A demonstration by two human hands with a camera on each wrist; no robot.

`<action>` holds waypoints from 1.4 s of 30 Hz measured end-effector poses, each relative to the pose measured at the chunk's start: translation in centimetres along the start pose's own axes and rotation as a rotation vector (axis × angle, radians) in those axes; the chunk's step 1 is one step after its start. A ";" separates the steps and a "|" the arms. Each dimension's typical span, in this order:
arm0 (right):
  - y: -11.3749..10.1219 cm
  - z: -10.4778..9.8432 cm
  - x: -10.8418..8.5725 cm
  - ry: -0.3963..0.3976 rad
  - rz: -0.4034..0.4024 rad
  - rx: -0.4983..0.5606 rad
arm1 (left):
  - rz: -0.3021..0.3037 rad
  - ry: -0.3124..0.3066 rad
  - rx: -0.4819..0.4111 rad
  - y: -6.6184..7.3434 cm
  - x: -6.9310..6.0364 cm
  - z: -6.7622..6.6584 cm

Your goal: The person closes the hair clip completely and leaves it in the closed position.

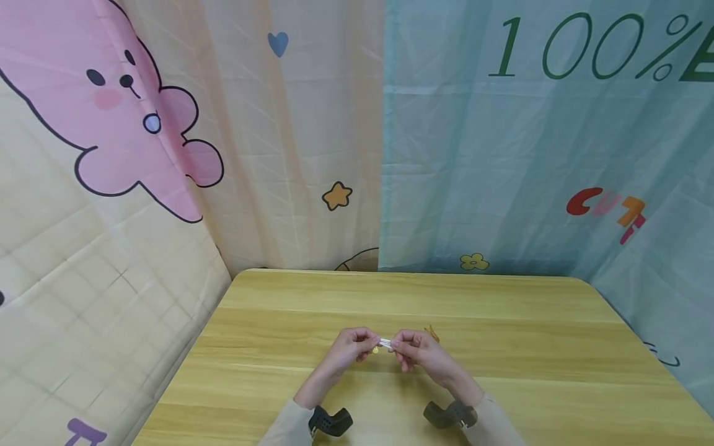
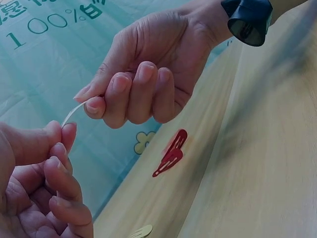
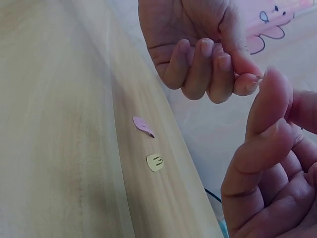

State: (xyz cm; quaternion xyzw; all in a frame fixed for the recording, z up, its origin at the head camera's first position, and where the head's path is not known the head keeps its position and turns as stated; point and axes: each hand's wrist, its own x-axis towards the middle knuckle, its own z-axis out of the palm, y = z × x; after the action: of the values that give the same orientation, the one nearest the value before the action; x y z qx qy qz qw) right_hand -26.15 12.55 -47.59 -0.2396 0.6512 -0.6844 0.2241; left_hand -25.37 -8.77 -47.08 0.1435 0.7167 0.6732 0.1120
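Observation:
Between the two hands, a small white slotted clip (image 1: 385, 343) is held above the table. My left hand (image 1: 347, 352) pinches one end with thumb and index finger; my right hand (image 1: 431, 358) pinches the other. Edge-on in the left wrist view, the clip (image 2: 73, 112) looks like a thin, bent strip between the left hand (image 2: 43, 181) and right hand (image 2: 143, 69). The right wrist view shows the left hand (image 3: 200, 57) and right hand (image 3: 272, 158) with fingertips close together, mostly hiding the clip. The other fingers are curled.
On the wooden table (image 1: 279, 310) lie red clips (image 2: 171, 154) and a pale yellow clip (image 2: 142, 231). A pink clip (image 3: 143, 126) lies beside a yellow one (image 3: 155, 162) in the right wrist view. Printed curtains (image 1: 329, 124) stand behind the table.

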 end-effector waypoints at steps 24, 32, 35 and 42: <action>-0.4 -0.1 -0.2 0.019 0.053 -0.038 | -0.015 0.008 -0.008 -0.3 0.1 0.0; -0.5 -0.1 -0.2 0.030 0.060 -0.043 | -0.011 -0.007 -0.008 -0.2 0.2 -0.1; -0.5 -0.1 -0.2 0.036 0.068 -0.048 | -0.015 -0.008 -0.011 -0.2 0.2 -0.2; -0.5 0.0 -0.3 0.055 0.083 -0.072 | -0.031 0.002 -0.009 -0.2 0.2 -0.1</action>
State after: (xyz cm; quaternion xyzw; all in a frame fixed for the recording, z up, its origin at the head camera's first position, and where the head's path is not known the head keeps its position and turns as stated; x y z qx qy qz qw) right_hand -25.96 12.79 -47.08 -0.2013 0.6907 -0.6569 0.2255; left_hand -25.64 -8.77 -47.31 0.1310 0.7161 0.6746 0.1223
